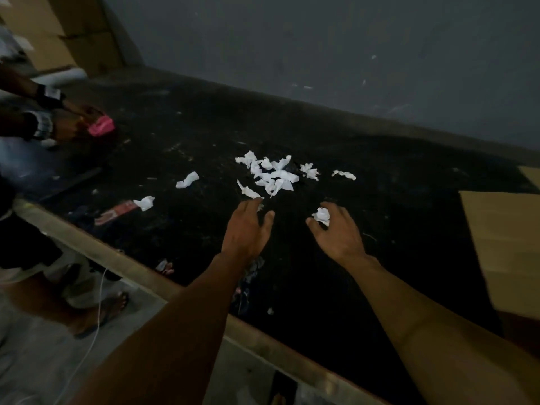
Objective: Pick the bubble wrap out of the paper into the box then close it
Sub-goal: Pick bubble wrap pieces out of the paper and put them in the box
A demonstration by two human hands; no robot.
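Head view: left hand (247, 229) splayed, empty; right hand (339, 233) around one white scrap (321, 215); one cardboard box (502, 244).

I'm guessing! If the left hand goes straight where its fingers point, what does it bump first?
Likely the long white scrap just beyond the left hand, before the bigger pile; depth is unclear.

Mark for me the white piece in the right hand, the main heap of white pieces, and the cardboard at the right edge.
white piece (321, 215): head view, crumpled middle.
heap of white pieces (276, 174): head view, centre of the cluster.
cardboard (508, 244): head view, flat top face.
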